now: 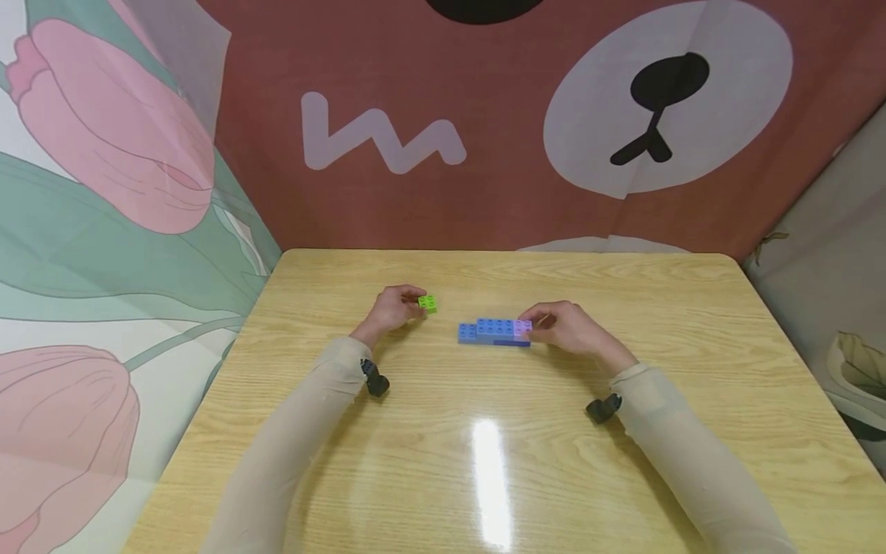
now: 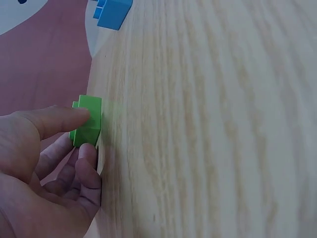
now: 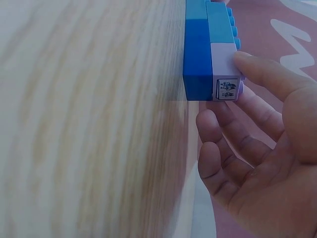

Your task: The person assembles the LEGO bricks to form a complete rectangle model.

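Note:
In the head view a small lime-green building brick [image 1: 428, 304] sits on the table, pinched by my left hand [image 1: 393, 311]. The left wrist view shows the thumb on the side of the green brick [image 2: 89, 121] and the other fingers curled by its end. To its right lies a two-layer row of bricks, with a light blue brick [image 1: 494, 327] and a lilac brick [image 1: 522, 326] on top of a dark blue brick [image 3: 198, 59]. My right hand [image 1: 564, 327] pinches the lilac brick at the row's right end. A printed picture marks the lilac brick's end [image 3: 228, 89].
The wooden table [image 1: 415, 477] reaches back to a brown cloth [image 1: 505, 177] with a cartoon face. A flowered cloth [image 1: 104, 292] hangs at the left. Small dark cameras sit on both wrists.

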`<state>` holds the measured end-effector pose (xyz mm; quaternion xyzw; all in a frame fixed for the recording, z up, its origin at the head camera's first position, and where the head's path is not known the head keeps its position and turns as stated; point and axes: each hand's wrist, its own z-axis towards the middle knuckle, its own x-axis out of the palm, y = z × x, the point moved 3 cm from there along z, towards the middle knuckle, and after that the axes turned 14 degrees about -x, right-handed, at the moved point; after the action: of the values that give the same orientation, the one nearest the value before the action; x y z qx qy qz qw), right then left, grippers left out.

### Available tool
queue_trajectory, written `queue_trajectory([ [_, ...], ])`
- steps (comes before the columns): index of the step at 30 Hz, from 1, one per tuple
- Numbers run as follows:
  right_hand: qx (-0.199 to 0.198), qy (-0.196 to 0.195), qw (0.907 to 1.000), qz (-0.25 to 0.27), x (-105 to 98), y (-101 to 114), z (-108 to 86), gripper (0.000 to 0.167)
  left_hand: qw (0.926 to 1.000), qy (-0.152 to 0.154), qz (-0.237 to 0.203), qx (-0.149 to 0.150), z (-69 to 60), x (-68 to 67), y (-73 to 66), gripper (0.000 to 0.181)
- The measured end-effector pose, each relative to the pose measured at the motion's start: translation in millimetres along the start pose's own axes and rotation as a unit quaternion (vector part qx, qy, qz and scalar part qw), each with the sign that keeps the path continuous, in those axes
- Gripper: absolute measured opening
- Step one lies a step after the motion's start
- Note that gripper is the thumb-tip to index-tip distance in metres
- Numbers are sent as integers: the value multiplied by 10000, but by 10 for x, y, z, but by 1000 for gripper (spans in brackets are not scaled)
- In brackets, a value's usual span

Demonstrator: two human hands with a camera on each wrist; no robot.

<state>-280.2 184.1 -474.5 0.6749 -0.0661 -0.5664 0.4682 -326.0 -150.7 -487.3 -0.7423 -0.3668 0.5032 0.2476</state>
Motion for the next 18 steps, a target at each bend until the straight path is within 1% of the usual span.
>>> queue_trajectory([
  [6, -11, -1, 10000, 3, -2, -7, 4, 26, 10000, -4, 46, -16, 0, -1, 6, 38],
  [10, 74, 8, 10000, 12, 0, -10, 8, 25, 10000, 5, -2, -36, -8, -17, 3, 37],
  [18, 84, 37, 9999, 69, -4, -2, 0, 25, 9998, 158, -124, 11, -38, -59, 8, 37],
])
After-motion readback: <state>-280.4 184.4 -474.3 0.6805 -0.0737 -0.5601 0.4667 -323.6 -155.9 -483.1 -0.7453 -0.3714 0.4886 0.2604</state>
